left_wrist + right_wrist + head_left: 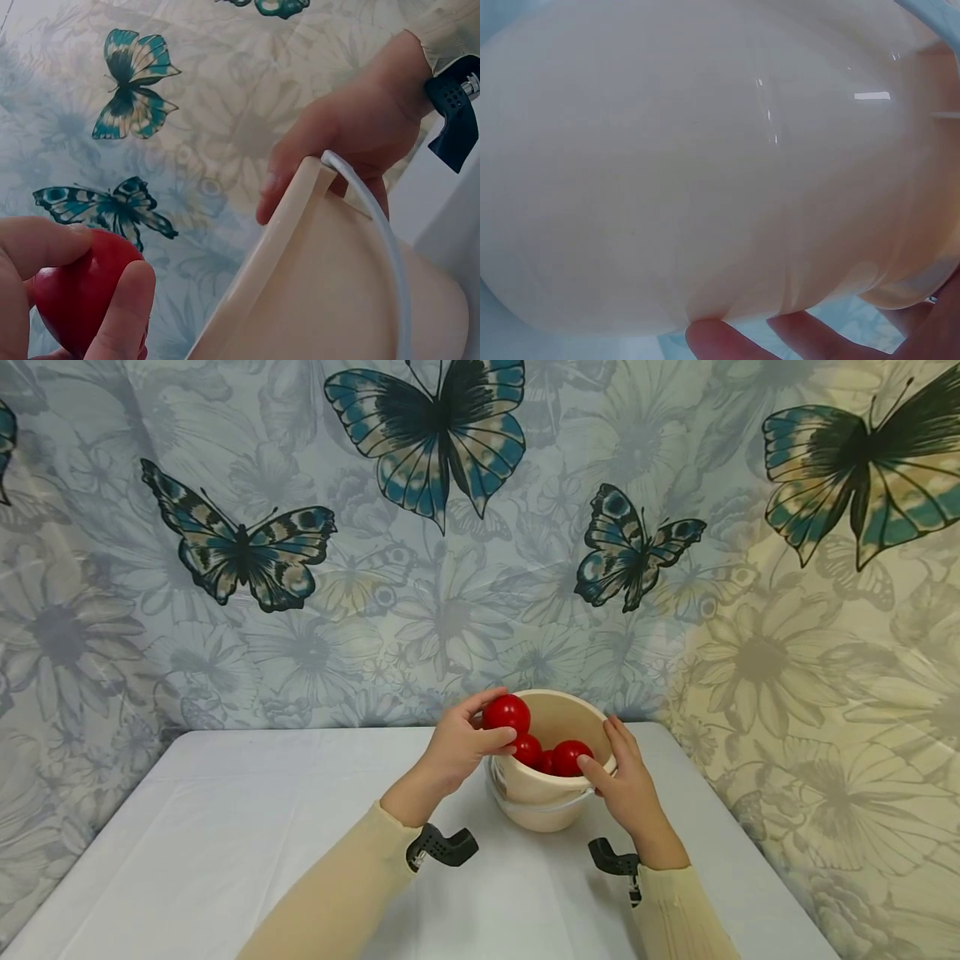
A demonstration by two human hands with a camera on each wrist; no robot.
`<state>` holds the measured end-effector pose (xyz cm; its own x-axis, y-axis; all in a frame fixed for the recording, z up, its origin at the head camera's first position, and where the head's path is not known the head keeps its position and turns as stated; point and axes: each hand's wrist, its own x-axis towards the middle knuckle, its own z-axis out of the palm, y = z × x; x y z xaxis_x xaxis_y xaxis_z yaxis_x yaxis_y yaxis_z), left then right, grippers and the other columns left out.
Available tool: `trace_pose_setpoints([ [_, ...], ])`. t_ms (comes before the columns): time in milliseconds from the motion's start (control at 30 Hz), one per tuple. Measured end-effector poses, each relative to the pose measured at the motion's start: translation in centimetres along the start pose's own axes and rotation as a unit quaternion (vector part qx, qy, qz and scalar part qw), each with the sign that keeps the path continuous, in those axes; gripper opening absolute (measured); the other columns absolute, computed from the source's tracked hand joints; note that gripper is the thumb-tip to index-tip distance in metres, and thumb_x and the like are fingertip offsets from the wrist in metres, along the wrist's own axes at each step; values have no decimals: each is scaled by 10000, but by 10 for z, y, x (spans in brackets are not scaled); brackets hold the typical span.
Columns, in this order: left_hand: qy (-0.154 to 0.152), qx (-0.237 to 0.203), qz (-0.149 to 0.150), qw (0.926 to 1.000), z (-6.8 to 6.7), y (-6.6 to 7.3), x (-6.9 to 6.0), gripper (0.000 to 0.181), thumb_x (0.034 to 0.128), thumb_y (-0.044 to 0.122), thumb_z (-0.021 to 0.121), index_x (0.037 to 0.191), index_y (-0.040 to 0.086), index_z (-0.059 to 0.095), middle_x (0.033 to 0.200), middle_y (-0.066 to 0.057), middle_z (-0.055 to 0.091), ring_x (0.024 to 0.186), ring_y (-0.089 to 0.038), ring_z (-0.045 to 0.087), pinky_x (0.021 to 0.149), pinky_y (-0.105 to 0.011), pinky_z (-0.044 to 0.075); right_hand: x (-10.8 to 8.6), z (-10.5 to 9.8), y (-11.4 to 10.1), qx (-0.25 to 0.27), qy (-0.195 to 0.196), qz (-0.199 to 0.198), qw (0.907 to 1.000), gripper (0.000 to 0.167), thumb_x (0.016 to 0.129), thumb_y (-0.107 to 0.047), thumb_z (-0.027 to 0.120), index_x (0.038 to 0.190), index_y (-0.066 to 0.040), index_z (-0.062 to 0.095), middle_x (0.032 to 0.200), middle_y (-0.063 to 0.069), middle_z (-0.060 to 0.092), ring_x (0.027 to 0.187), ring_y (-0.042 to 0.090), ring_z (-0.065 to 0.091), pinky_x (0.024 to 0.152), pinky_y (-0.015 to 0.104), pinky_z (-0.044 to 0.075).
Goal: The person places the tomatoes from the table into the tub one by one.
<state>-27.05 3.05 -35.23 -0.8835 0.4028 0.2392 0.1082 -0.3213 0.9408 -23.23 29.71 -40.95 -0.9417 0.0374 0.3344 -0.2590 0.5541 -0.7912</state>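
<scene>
My left hand [463,743] holds a smooth, round red fruit [506,714], like an apple or tomato, at the left rim of a cream bucket [543,793]. In the left wrist view, the fingers and thumb pinch this red fruit [82,292]. Several similar red fruits [572,757] lie inside the bucket, partly hidden by its front wall. My right hand [628,781] grips the bucket's right rim, thumb over the edge and fingers along the outside. Up close in the right wrist view, the bucket's side [667,172] rests against the fingertips [720,337].
The bucket stands upright on a white-covered table [262,827], near its back edge. Its pale handle [536,807] hangs down in front. Behind and beside the table hangs a butterfly-and-flower cloth [450,610]. Each wrist wears a black camera mount [450,846].
</scene>
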Motion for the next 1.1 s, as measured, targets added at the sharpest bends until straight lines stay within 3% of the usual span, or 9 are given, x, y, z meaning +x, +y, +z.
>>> trace_pose_setpoints([
  [267, -129, 284, -117, 9994, 13, -2, 4, 594, 873, -71, 703, 1424, 89, 549, 1266, -163, 542, 1046, -307, 628, 798, -418, 594, 0, 0, -1, 54, -31, -41, 10000, 815, 975, -291, 638, 1581, -10, 172, 1639, 136, 82, 1314, 481, 376, 663, 411, 612],
  [667, -175, 820, -179, 9963, 18, -10, 7, 594, 852, -31, 730, 1401, 146, 587, 1191, -137, 600, 1016, -272, 638, 769, -380, 606, 0, 0, 0, 69, 3, -13, 10000, 815, 972, -309, 643, 1583, -23, 186, 1641, 119, 90, 1305, 475, 396, 671, 421, 615],
  [967, -183, 924, -227, 9953, 20, -13, 7, 567, 858, -41, 711, 1386, 129, 594, 1234, -136, 604, 1090, -291, 617, 749, -383, 609, 1, 1, 2, 34, 15, -10, 10000, 805, 973, -315, 635, 1582, -23, 197, 1638, 119, 101, 1307, 481, 392, 669, 433, 615],
  [1100, -184, 899, -257, 9954, 19, -12, 6, 547, 872, -35, 694, 1384, 130, 593, 1347, -121, 569, 1226, -327, 551, 749, -384, 610, 1, 1, 2, 38, 20, 3, 10000, 801, 974, -311, 633, 1582, -26, 197, 1639, 115, 103, 1306, 478, 393, 666, 427, 616],
])
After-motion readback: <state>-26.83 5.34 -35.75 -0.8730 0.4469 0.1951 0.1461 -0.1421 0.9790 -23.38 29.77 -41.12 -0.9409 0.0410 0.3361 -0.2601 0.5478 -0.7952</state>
